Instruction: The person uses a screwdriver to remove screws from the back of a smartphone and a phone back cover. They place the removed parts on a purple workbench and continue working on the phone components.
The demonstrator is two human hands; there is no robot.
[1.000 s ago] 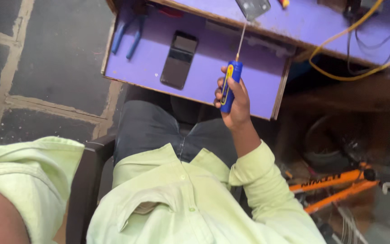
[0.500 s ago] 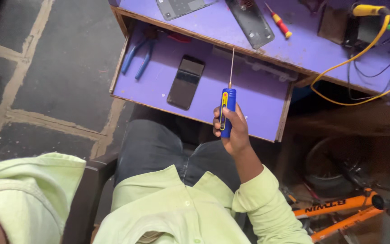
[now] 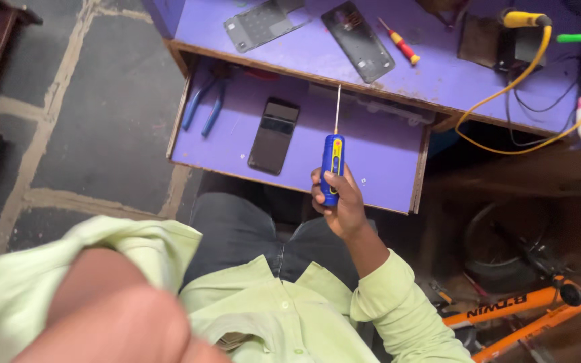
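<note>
Head view shows your right hand point(image 3: 345, 205) wrapped around the lower handle of the blue screwdriver point(image 3: 333, 168), fingers pressed together on it, held above the open purple drawer point(image 3: 384, 158) just right of the dark phone point(image 3: 274, 136); your left hand is out of sight, only the raised sleeve point(image 3: 48, 269) near you shows. The screwdriver's long axis runs near to far, almost upright in the picture, thin shaft and tip pointing away toward the counter point(image 3: 432, 74). With only 1 hand low on the handle, the tip could wander and scratch the phone or slip from your grip.
</note>
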